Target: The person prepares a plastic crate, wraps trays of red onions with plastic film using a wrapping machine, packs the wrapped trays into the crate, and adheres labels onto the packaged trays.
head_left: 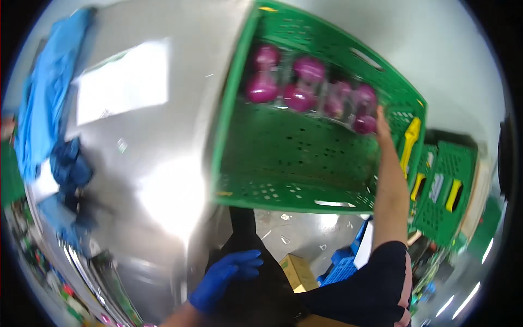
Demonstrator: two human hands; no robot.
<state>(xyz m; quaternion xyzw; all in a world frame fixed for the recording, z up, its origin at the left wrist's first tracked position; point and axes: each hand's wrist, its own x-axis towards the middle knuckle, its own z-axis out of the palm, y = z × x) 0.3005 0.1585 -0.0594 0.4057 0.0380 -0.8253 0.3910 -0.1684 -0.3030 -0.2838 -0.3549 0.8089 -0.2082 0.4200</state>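
In the head view, a green plastic crate (297, 204) tilts over the edge of a metal table. Inside it, see-through plastic packs of purple onions (299, 97) stand in a row along the far wall. My bare right hand (383, 124) reaches into the crate and touches the rightmost onion pack (365, 124). One finger lies straight along the pack's side; the other fingers are hidden, so a grip cannot be made out. Low in front of my dark apron is my left hand (226, 277) in a blue glove, fingers stretched out, holding nothing.
The shiny metal table (185, 109) spreads to the left, with blue cloth (52, 87) and dark blue crumpled material (71, 166) along its far left edge. More green crates (444, 207) with yellow handles stand at right. A cardboard box (298, 272) and a blue crate (343, 270) are on the floor.
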